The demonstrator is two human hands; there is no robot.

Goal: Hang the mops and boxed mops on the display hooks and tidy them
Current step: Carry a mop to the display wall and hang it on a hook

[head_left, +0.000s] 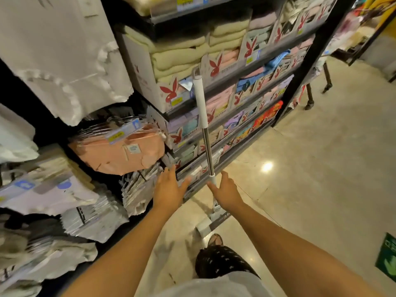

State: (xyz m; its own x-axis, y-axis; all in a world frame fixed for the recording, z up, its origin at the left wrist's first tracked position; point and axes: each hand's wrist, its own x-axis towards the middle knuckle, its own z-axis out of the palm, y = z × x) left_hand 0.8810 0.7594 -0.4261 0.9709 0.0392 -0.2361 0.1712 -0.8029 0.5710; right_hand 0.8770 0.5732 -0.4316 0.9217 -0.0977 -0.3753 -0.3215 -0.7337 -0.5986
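A mop [203,116] stands upright on the floor and leans against the towel shelves. It has a white grip at the top, a shiny metal pole below and a white flat head [211,221] on the tiles. My right hand [226,190] is open just beside the lower pole, fingers spread, with the index finger close to or touching the pole. My left hand [170,186] is open too, to the left of the pole, near the shelf's bottom edge. Neither hand grips the mop. No display hooks or boxed mops can be made out.
A black shelf rack [297,67] holds stacked towels in cardboard trays. At left hang packaged linens [120,148] and white fabric [60,52]. The glossy tiled floor [321,168] spreads to the right. My sandalled foot [215,240] is by the mop head.
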